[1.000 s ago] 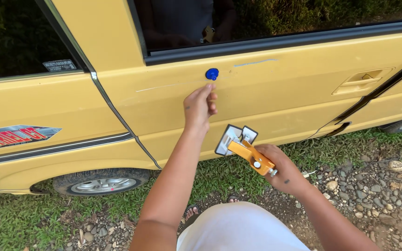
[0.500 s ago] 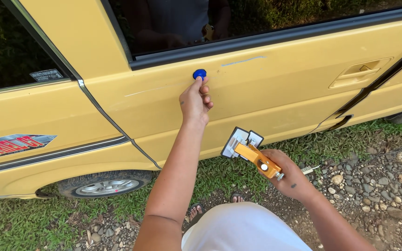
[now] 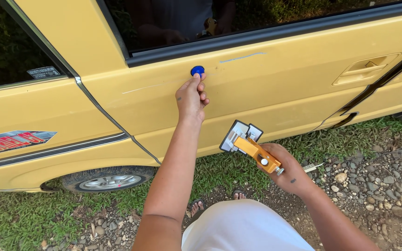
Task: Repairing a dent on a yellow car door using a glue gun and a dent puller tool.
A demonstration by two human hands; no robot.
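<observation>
Outdoor site. A yellow car stands side-on, its lower body over grass that gives way to gravel and stones on the right. The door panel shows a pale blue scratch-like mark below the window sill and a faint light line further left. The recessed door handle lies toward the right. A rear wheel sits at lower left, a striped decal above it.

A blue round tab sits against the door panel just under the window trim. The left hand is raised to it, fingers together, fingertips pinched on the tab's lower edge.

The right hand is lower, well apart from the panel, fingers closed around the handle of an orange puller tool with two grey-white feet pointing up toward the door.

The person's sandalled toes rest on the gravel.
</observation>
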